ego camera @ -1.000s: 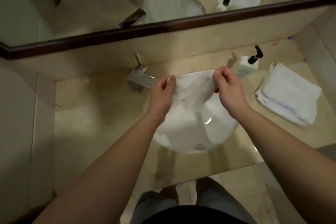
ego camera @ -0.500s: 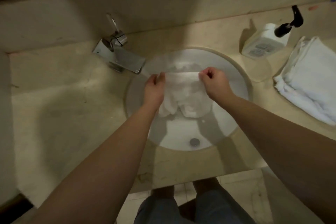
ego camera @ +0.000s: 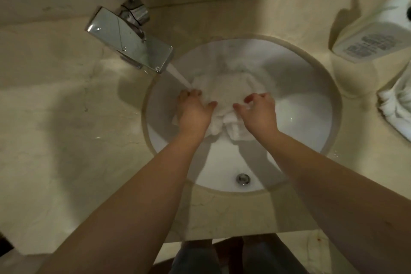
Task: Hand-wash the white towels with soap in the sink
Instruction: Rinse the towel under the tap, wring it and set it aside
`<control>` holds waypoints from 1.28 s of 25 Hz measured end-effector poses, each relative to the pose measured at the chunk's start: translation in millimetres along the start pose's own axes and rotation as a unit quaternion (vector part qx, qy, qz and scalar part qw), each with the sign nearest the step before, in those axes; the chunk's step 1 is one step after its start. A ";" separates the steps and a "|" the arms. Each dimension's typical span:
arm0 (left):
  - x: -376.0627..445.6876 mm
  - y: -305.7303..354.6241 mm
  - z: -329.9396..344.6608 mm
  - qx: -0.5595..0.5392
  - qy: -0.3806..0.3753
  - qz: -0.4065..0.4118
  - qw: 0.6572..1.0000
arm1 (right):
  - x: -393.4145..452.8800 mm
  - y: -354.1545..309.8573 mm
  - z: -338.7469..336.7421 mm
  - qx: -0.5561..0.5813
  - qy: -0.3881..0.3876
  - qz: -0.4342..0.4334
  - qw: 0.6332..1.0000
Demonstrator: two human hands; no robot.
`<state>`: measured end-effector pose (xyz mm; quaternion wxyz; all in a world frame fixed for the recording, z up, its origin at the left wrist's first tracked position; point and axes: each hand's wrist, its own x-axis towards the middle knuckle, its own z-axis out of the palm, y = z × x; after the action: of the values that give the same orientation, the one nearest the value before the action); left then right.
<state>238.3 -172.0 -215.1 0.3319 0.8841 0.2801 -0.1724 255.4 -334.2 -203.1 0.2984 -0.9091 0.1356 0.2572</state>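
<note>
One white towel (ego camera: 224, 93) sits bunched in the sink (ego camera: 311, 104) under the running tap (ego camera: 131, 40): wetting step. Your left hand (ego camera: 193, 111) grips its edge; your right hand (ego camera: 259, 110) pinches its folds. Next, probably, reach the soap bottle (ego camera: 375, 38) on the counter (ego camera: 66, 118).

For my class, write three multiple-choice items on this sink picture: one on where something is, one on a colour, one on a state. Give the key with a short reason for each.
1. Where does the soap bottle stand?
A. On the counter to the right of the sink
B. Inside the basin
C. On top of the tap

2. What colour is the towel in the sink?
A. Blue
B. White
C. Red

3. What is the state of the tap?
A. Shut off and dry
C. Covered by a towel
B. Running, with water falling onto the towel

Key: 1 A, the bottle rests on the counter beyond the basin's right rim. 2 B, the cloth under the left hand and right hand is white. 3 B, a stream leaves the spout and lands by the left hand.
</note>
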 end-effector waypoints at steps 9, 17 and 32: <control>-10.8 18.3 -16.1 -0.202 -0.011 0.085 0.976 | -15.5 -18.0 -12.4 0.236 0.045 -0.026 0.970; 29.5 45.9 -39.1 -0.210 -0.024 -0.039 0.977 | 23.3 -42.7 -24.4 0.387 0.024 0.007 0.922; 36.5 -14.9 48.3 -0.114 0.086 0.221 0.965 | 57.7 5.9 57.5 0.122 0.088 -0.244 0.958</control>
<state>252.1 -181.8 -275.1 0.4355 0.8917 0.1225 0.0149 278.7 -309.1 -277.2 0.4472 -0.8905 -0.0339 0.0769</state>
